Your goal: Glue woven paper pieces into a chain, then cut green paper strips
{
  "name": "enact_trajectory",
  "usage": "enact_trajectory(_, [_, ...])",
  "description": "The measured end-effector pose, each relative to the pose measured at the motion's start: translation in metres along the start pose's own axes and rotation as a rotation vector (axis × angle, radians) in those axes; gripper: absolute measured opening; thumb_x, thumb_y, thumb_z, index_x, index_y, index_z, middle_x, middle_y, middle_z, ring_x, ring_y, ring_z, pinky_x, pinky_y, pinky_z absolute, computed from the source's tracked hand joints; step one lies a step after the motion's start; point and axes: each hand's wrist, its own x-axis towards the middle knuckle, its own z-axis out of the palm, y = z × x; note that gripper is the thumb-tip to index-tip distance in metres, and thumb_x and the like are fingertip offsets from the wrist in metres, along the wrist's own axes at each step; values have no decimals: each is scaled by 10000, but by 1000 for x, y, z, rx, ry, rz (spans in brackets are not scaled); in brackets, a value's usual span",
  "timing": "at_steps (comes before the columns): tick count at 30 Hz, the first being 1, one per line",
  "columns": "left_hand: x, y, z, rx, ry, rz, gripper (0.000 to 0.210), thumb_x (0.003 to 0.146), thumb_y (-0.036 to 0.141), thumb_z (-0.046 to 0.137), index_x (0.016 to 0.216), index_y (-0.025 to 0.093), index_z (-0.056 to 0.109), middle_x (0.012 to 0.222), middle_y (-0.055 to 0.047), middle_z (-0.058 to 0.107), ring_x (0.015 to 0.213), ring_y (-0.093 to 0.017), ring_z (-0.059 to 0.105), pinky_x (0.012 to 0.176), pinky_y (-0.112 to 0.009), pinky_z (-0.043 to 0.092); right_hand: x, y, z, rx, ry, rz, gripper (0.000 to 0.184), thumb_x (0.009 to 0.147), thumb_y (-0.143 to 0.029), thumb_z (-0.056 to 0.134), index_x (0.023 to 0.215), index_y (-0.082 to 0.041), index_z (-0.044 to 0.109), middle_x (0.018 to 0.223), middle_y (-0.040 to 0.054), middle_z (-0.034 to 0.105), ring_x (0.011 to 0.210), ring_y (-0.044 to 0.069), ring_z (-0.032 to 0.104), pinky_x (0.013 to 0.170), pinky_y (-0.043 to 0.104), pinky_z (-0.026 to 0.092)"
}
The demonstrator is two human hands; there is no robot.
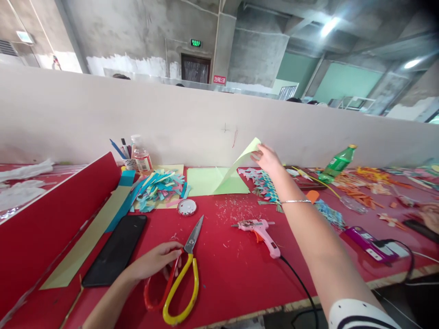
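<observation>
My right hand (266, 157) reaches to the back of the table and pinches the corner of a pale green paper sheet (235, 169), which curls upward off more green paper (199, 182) lying flat. My left hand (161, 258) is closed on the red handle of the scissors (181, 292), near the pivot. These scissors have one red and one yellow handle, and their blades point away from me. A pink hot glue gun (259, 230) rests on its side between my arms, its nozzle to the left, with pale scraps scattered behind it.
Cut paper strips (156, 189) are heaped left of the green sheets, near a round lid (187, 207). A black phone (116, 249) lies by a red divider (61, 228). At right are a green bottle (338, 162), a purple power strip (370, 244) and another person's hand (430, 217).
</observation>
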Motion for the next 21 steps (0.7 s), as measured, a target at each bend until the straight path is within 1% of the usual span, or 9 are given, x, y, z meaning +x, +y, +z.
enact_trajectory(4, [7,8,3,157,83,8,492,728,578,456,934,141,550,724,-7,538,601,-158,564,484,-238,451,-17,-23,11,148,-92,-89,203,744,-419,511,777,-237,427,917,-9,602,933,129,563,726,254,497])
enact_trajectory(7, [14,12,0,334,189,51,446,750,529,445,939,148,580,764,-42,583,649,-186,572,548,-265,458,-37,-43,24,351,-259,-205,251,674,-412,584,733,-237,415,882,-20,583,934,136,548,771,275,481])
enact_trajectory(9, [15,13,-5,442,278,103,382,749,477,472,929,168,606,862,-76,625,780,-228,585,700,-307,452,-54,-58,33,408,-369,-255,254,667,-406,600,729,-236,423,865,-23,565,903,133,547,766,270,471])
enact_trajectory(12, [8,20,-11,527,462,155,352,708,449,541,920,184,632,1032,-117,612,1053,-307,492,940,-369,317,-83,-78,43,409,-479,-306,231,706,-417,574,765,-236,442,867,-17,541,879,130,539,739,255,463])
enact_trajectory(14, [-5,32,-10,489,602,210,474,694,468,560,1074,184,572,1196,-124,525,1207,-326,343,1023,-385,202,-102,-87,51,384,-486,-341,234,729,-438,547,799,-242,441,855,-15,526,892,134,527,730,250,455])
enact_trajectory(15, [-14,41,-7,439,643,253,576,707,483,547,1201,197,473,1301,-105,436,1264,-312,256,1044,-388,157,-111,-89,56,389,-474,-358,239,737,-451,534,814,-246,437,851,-15,519,902,136,521,729,249,453])
enact_trajectory(17, [-31,61,5,296,561,378,639,793,482,432,1346,221,247,1397,-64,309,1300,-256,201,1054,-349,159,-126,-93,68,415,-458,-359,244,749,-463,515,831,-251,428,847,-15,509,914,136,510,731,247,451])
enact_trajectory(18, [-38,70,12,241,516,451,663,801,495,409,1364,216,194,1400,-67,301,1293,-255,221,1048,-338,187,-134,-93,74,427,-468,-350,243,753,-462,512,834,-250,426,847,-15,506,913,136,507,732,247,451])
enact_trajectory(21, [-49,90,39,183,544,585,801,699,531,549,1348,176,242,1360,-93,362,1265,-290,263,1038,-325,227,-159,-95,96,449,-549,-346,220,772,-438,500,829,-237,433,836,-11,508,882,130,512,733,248,452])
